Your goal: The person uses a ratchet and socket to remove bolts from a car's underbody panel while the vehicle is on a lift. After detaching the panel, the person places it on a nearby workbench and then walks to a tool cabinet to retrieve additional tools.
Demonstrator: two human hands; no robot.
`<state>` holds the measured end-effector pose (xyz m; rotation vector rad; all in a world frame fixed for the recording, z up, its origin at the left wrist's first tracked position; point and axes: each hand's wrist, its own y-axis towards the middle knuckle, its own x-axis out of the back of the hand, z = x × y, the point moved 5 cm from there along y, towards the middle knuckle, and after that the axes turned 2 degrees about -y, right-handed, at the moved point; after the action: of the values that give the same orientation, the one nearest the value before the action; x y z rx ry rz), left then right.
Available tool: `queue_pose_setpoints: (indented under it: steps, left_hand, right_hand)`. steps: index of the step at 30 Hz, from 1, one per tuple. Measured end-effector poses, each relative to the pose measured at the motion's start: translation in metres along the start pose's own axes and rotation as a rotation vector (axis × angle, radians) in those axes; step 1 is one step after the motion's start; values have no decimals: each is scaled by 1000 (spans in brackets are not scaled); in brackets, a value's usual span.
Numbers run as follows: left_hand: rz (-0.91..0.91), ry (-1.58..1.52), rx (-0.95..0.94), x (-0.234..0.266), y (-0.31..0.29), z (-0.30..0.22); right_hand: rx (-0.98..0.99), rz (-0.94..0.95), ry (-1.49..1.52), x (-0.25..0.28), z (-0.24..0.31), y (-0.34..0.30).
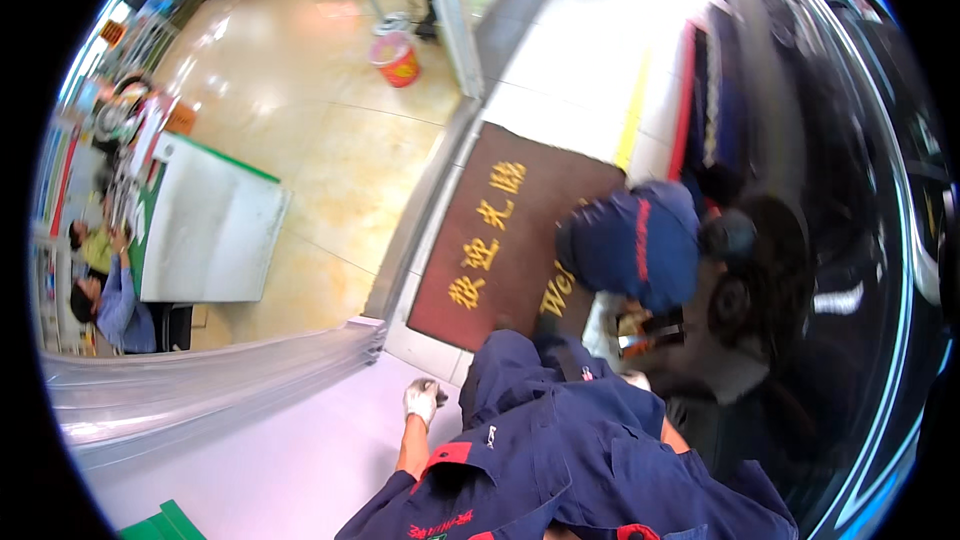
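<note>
My left hand [424, 401], in a white glove with dark patches, hangs beside my left leg above the pale floor. Its fingers look curled; a dark bit shows at them, and I cannot tell whether it is an object or part of the glove. Only a pale sliver of my right hand [636, 380] shows past my navy jacket, so its fingers are hidden. Just ahead of it a co-worker [640, 245] in navy bends low beside the wheel [735, 305] of a black car [850, 360]. An orange and metal thing [645, 335] lies on the ground near them.
A brown doormat [480, 190] with yellow lettering spreads before my feet. At left, a glass door frame [400, 265] borders a tiled room with a white counter [215, 220], two seated people and a red bucket [394, 59]. The car's side runs along the right.
</note>
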<state>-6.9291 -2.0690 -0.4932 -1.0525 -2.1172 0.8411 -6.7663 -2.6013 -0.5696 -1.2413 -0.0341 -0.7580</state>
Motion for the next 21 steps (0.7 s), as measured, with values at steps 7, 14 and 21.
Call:
queue_pose_setpoints:
  steps: [7, 14, 21]
  left_hand:
    - [-305, 298, 195, 75, 16, -48]
    - [-394, -294, 372, 110, 124, -159]
    - [-349, 233, -172, 260, 369, -575]
  right_hand:
    - [182, -469, -51, 283, 305, 182]
    - [447, -194, 204, 261, 619, 285]
    - [219, 42, -122, 228, 778, 343]
